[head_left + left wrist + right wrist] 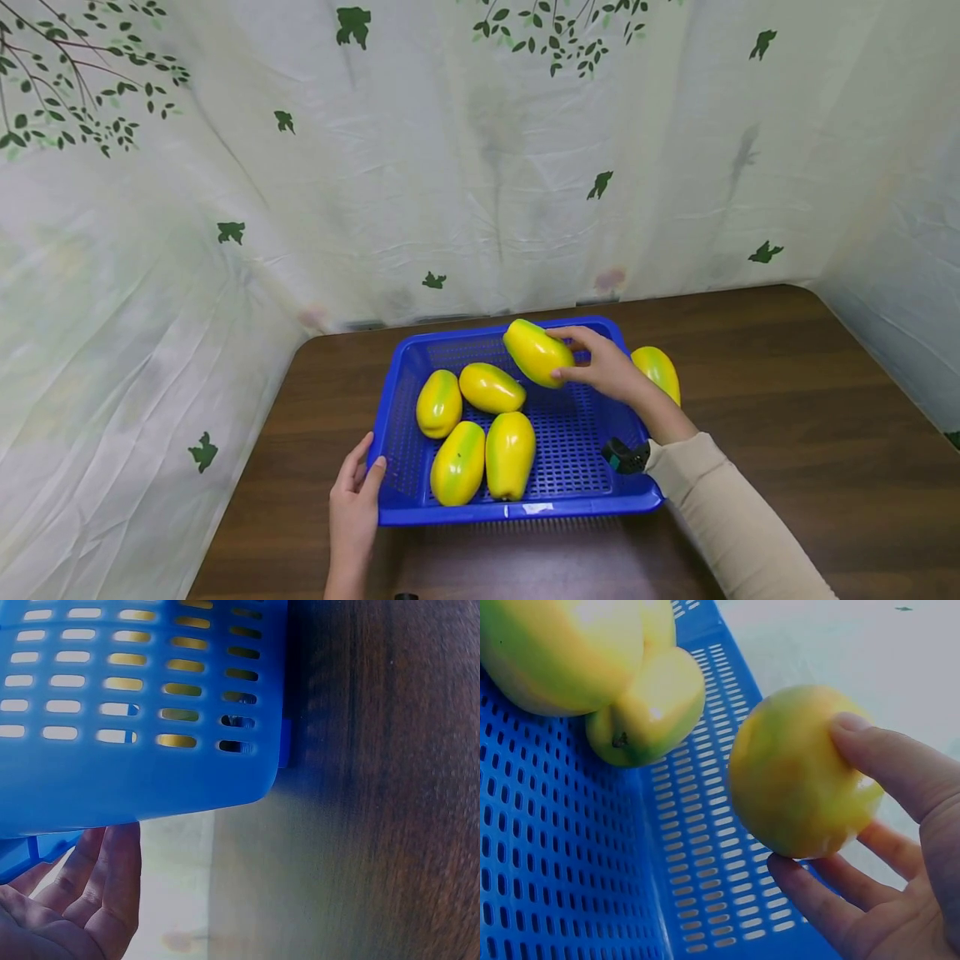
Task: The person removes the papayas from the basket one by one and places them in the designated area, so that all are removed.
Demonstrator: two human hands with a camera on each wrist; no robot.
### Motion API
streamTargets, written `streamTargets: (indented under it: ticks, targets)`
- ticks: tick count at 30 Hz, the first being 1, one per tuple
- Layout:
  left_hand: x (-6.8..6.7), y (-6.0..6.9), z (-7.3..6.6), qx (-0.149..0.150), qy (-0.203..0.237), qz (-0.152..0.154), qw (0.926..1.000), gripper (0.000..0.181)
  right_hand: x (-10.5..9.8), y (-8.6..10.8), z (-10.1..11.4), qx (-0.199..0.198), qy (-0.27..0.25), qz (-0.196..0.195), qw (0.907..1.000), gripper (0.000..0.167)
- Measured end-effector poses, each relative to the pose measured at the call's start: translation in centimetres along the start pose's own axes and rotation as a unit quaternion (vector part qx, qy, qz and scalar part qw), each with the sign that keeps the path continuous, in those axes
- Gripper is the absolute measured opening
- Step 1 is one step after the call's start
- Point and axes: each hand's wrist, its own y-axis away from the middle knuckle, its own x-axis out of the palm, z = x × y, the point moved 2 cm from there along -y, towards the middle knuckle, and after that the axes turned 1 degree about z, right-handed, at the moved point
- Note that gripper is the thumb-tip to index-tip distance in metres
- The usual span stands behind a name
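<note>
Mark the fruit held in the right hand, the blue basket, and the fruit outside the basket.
Held fruit (536,354): head view, middle of its upper side.
Blue basket (592,506): head view, its near rim.
Outside fruit (657,372): head view, middle of its visible part.

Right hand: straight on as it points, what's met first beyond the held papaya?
Likely the blue basket's far rim, though the right hand and held papaya may pass above it; depth is unclear.

Lit brightly and evenly in the head view, with glints on the yellow fruit (511,457) and pale sheen on the near desk (540,567); softer, hazier in the right wrist view.
</note>
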Motion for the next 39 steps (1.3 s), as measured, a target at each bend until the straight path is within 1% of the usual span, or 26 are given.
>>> streamTargets:
  ticks: [3, 9, 12, 17, 20, 27, 34, 39]
  targets:
    - [0.0, 0.0, 0.0, 0.002, -0.002, -0.003, 1.0, 0.041, -0.2, 0.1, 0.3, 0.0, -0.001, -0.014, 0.9999, 0.057]
    - [0.0, 0.1, 0.0, 0.015, 0.007, -0.007, 0.9998, 0.04, -0.6, 0.4, 1.5, 0.009, -0.025, -0.038, 0.9989, 0.057]
    - [-0.1, 0.2, -0.1, 0.013, 0.008, -0.009, 0.9998, 0.04, -0.8, 0.6, 1.8, 0.006, -0.033, -0.045, 0.9984, 0.058]
    - [-0.1, 0.2, -0.1, 0.014, 0.011, -0.009, 0.9998, 0.04, -1.2, 1.1, 2.5, 0.007, -0.028, -0.068, 0.9972, 0.059]
    - [0.0, 0.1, 0.0, 0.016, 0.018, -0.006, 0.9997, 0.04, -1.7, 1.4, 2.9, -0.001, -0.026, -0.084, 0.9961, 0.06]
    - [0.1, 0.0, 0.2, 0.007, 0.019, -0.009, 0.9998, 0.037, -3.0, 2.4, 3.6, -0.015, -0.024, -0.117, 0.9927, 0.056]
    - [-0.1, 0.0, 0.1, 0.002, 0.011, -0.012, 0.9999, 0.038, -4.2, 3.5, 4.2, -0.034, 0.001, -0.14, 0.9896, 0.056]
    - [0.0, 0.0, 0.2, 0.001, 0.013, -0.008, 0.9999, 0.038, -4.8, 4.5, 5.8, -0.039, -0.002, -0.15, 0.988, 0.055]
